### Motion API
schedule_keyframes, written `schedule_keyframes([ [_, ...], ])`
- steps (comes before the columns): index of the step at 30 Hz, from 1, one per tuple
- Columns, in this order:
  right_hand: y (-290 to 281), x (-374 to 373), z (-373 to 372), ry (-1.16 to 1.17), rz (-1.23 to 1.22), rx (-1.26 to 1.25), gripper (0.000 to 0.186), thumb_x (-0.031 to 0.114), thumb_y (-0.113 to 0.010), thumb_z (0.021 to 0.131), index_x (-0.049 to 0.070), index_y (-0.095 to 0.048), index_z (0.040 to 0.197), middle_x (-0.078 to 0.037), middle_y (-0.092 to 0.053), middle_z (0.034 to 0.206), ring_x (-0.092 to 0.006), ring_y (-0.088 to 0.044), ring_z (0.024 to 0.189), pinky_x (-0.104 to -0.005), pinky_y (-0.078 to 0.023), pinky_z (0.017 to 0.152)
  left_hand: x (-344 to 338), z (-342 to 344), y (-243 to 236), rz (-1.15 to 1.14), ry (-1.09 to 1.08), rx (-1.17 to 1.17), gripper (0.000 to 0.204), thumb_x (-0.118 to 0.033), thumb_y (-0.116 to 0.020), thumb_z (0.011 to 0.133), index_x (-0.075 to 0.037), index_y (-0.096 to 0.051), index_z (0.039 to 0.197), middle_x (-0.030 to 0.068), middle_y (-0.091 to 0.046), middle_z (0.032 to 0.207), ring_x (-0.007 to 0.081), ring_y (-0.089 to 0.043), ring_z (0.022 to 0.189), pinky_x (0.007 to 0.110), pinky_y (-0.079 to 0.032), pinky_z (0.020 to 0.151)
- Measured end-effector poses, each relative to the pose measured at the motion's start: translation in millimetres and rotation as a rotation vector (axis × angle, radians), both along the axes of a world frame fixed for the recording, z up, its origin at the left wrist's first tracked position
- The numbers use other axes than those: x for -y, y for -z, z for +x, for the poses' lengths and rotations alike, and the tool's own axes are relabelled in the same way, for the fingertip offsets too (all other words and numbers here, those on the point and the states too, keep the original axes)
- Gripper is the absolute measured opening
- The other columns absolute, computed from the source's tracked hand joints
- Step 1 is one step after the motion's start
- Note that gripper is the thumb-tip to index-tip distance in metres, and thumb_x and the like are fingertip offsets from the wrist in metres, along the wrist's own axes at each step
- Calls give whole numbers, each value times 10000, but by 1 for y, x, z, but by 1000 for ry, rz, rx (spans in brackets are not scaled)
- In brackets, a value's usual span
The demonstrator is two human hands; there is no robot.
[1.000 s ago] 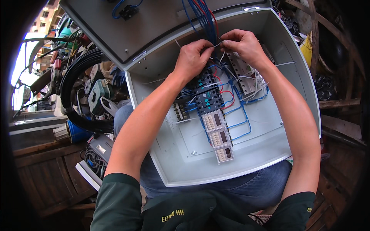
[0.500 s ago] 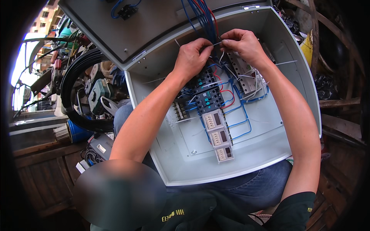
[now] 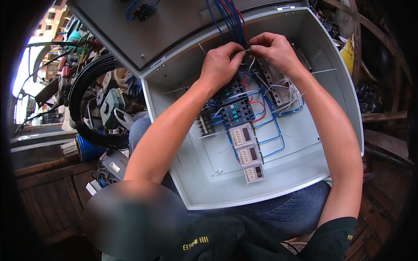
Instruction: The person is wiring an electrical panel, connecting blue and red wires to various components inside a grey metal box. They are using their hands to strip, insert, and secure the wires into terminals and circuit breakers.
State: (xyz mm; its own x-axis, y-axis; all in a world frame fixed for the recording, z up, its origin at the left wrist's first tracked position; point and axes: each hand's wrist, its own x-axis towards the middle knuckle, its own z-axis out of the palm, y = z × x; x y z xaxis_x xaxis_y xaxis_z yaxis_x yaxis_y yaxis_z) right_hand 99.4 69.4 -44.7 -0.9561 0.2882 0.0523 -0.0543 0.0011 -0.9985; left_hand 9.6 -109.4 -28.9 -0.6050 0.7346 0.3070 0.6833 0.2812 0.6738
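Note:
A grey metal electrical enclosure (image 3: pixel 261 198) rests on my lap, its lid (image 3: pixel 174 30) swung open at the far side. At its far edge, my left hand (image 3: pixel 223 64) is closed in a pinch on a thin white cable tie (image 3: pixel 247 50). My right hand (image 3: pixel 277 51) pinches the same tie from the other side, its fingertips close to the left's. Just beyond the fingers, a bundle of blue and red wires (image 3: pixel 233 28) runs up toward the lid. Whether the tie circles the bundle is hidden by my fingers.
Inside the box sit black contactors (image 3: pixel 236 112), digital timers (image 3: pixel 247 155), a terminal strip (image 3: pixel 204 125) and a row of breakers (image 3: pixel 275 87). Loose white tie ends (image 3: pixel 324 70) stick out. At left lie a coil of black cable (image 3: pixel 76 104) and a blue container (image 3: pixel 89 148).
My two hands have drawn slightly closer together, and less of the cable tie shows between the fingertips. The box and its parts stay in place.

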Motion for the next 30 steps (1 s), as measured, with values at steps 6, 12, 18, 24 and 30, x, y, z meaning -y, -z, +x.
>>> schedule_keyframes([
  [6,-10,-2,3,44,260,10,193,97,-717,891,-38,-663,1016,-60,-693,870,-111,-663,749,-257,-555,695,-11,5,4,23,-90,-38,160,-141,-661,930,-2,-689,1004,100,-705,799,131,-649,703,287,-519,658],
  [12,-11,-9,5,14,480,-37,184,86,-712,877,-34,-666,1008,-58,-692,835,-119,-655,747,-279,-542,703,-12,5,4,26,-21,-40,158,-140,-661,930,-5,-683,1008,98,-699,800,132,-648,713,285,-518,668],
  [18,-23,-7,8,-14,609,-26,165,90,-705,852,-24,-695,971,-94,-714,807,-155,-673,728,-304,-543,703,-10,4,3,24,-38,-30,158,-134,-676,918,-14,-682,1021,107,-708,821,145,-665,722,288,-529,677],
  [24,-18,1,7,39,696,-72,197,121,-707,846,-30,-706,973,-128,-716,781,-184,-685,707,-317,-546,690,-4,11,8,78,7,-233,142,-198,-713,878,-110,-692,988,87,-724,856,258,-703,723,346,-556,638],
  [30,-15,-4,6,2,528,37,187,124,-694,835,-30,-717,940,-143,-716,784,-223,-687,709,-338,-543,689,-10,0,8,101,98,-651,69,-203,-701,855,-170,-648,886,4,-675,757,254,-668,625,350,-528,514],
])
